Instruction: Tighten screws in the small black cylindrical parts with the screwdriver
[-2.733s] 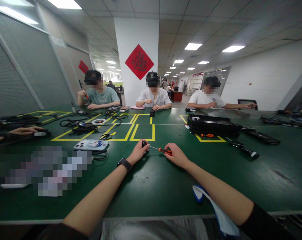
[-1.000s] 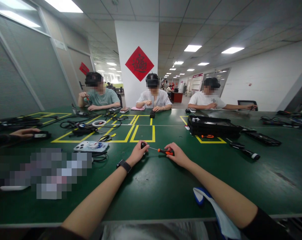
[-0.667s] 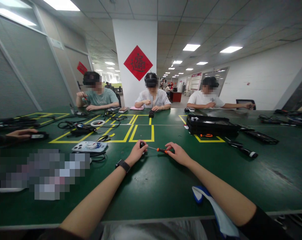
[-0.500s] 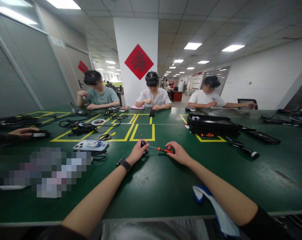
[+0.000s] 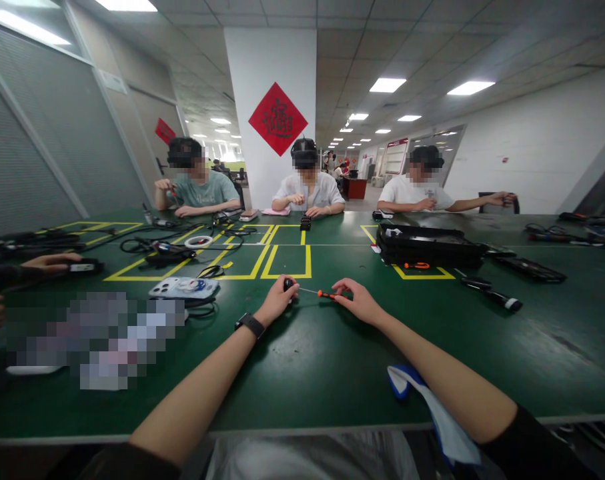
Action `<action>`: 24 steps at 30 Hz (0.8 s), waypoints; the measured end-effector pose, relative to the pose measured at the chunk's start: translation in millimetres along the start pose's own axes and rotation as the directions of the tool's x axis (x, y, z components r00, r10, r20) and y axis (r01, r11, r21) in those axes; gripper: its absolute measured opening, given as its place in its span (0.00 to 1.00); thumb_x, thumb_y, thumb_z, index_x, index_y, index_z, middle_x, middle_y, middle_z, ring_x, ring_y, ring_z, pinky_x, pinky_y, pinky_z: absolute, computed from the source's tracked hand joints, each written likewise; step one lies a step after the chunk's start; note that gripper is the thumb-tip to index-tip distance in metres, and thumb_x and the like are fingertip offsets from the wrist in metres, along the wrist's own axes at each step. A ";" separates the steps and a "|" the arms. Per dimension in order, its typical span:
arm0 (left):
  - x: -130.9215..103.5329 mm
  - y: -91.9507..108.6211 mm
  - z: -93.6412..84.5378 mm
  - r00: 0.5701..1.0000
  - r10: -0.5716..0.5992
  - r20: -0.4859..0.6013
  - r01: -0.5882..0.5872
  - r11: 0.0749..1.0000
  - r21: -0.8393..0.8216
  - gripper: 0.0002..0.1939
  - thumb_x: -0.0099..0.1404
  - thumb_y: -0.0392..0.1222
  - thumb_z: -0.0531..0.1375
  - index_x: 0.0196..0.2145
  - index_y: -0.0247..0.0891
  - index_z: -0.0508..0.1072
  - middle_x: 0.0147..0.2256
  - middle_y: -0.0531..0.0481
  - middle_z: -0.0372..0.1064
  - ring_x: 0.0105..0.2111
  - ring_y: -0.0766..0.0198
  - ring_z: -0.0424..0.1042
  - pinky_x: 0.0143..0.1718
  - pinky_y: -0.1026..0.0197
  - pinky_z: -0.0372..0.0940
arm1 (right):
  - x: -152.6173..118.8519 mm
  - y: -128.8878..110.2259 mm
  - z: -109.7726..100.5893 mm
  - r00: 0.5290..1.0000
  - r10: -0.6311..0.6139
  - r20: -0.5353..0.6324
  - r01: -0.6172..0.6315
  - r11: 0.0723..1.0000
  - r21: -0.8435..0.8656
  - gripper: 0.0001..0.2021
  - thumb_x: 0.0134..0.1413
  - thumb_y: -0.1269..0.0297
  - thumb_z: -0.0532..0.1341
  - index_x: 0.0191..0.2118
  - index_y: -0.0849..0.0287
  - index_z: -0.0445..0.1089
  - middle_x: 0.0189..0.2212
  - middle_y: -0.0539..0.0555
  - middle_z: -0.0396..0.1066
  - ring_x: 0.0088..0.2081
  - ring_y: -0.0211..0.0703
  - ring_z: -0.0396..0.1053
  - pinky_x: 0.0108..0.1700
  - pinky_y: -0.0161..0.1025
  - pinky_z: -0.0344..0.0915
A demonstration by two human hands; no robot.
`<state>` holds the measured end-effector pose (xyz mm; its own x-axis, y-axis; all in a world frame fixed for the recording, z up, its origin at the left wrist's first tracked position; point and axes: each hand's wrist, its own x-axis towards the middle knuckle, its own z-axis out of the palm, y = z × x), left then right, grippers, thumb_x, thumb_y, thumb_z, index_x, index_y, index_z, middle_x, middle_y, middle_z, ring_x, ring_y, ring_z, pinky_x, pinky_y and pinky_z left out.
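Note:
Near the middle of the green table (image 5: 292,380), my left hand (image 5: 278,301) is closed around a small black object (image 5: 287,285), largely hidden by the fingers. An orange-and-black screwdriver (image 5: 326,295) lies roughly level between my hands, its thin shaft pointing left to the black object. The fingers of my right hand (image 5: 355,300) are closed on the screwdriver's handle end. Whether the screwdriver's tip touches the black object is too small to tell.
Black trays (image 5: 427,245) stand at the right behind a second orange screwdriver (image 5: 416,266). A phone (image 5: 185,287) and cables (image 5: 167,253) lie left. A blue-and-white cloth (image 5: 432,407) hangs over the front edge. Three people sit opposite; another person's hands (image 5: 49,262) are at far left.
The fingers of my right hand have shifted slightly on the screwdriver and cover more of its handle. My left hand keeps its hold on the black object. The view has tilted slightly.

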<state>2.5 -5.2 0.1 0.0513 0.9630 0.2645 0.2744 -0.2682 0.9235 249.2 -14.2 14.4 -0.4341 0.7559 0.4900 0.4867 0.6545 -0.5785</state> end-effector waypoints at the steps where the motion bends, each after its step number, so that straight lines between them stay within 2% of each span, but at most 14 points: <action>1: -0.4 0.4 -0.1 1.000 0.002 0.001 -0.002 1.000 0.001 0.15 0.55 0.50 0.55 0.35 0.38 0.63 0.29 0.53 0.63 0.26 0.68 0.68 0.26 0.66 0.60 | 0.3 0.9 -0.2 1.000 -0.005 -0.007 0.005 1.000 -0.002 0.11 0.48 0.68 0.58 0.41 0.59 0.65 0.34 0.52 0.66 0.37 0.40 0.63 0.42 0.40 0.59; 9: -0.3 -0.2 -1.5 0.999 0.034 0.023 -0.034 0.999 0.025 0.15 0.56 0.50 0.54 0.36 0.38 0.63 0.29 0.53 0.64 0.26 0.68 0.68 0.26 0.65 0.60 | -0.2 5.7 0.9 1.000 0.008 -0.014 -0.008 1.000 0.008 0.12 0.52 0.67 0.55 0.44 0.59 0.64 0.39 0.54 0.66 0.40 0.40 0.64 0.45 0.41 0.60; 13: 0.1 -0.4 -1.0 0.999 0.031 0.023 -0.031 0.999 0.015 0.14 0.55 0.50 0.54 0.35 0.38 0.63 0.28 0.53 0.63 0.26 0.68 0.68 0.26 0.65 0.60 | -0.6 6.6 1.2 0.999 0.038 0.020 -0.038 0.999 -0.024 0.12 0.54 0.68 0.53 0.45 0.57 0.64 0.36 0.53 0.68 0.40 0.40 0.64 0.45 0.43 0.58; 20: -1.1 2.8 -0.3 1.000 0.017 0.009 -0.018 1.000 0.022 0.15 0.55 0.51 0.55 0.35 0.38 0.63 0.28 0.54 0.63 0.26 0.68 0.67 0.24 0.66 0.59 | -2.3 3.4 3.6 1.000 -0.021 0.011 0.021 0.999 -0.024 0.17 0.43 0.73 0.61 0.43 0.57 0.64 0.36 0.52 0.64 0.38 0.40 0.63 0.44 0.41 0.59; 24: -0.8 1.9 -0.3 1.000 0.016 -0.004 -0.015 1.000 0.019 0.15 0.54 0.51 0.55 0.35 0.38 0.63 0.28 0.53 0.64 0.26 0.68 0.67 0.24 0.66 0.59 | -2.8 -0.3 5.7 0.999 -0.044 0.014 0.045 0.998 -0.049 0.15 0.44 0.72 0.61 0.42 0.57 0.65 0.37 0.53 0.63 0.38 0.40 0.62 0.43 0.40 0.59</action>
<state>2.7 -6.5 1.7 0.0517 0.9586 0.2799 0.2915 -0.2825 0.9139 246.0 -16.5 9.5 -0.4655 0.7258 0.5064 0.5036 0.6878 -0.5229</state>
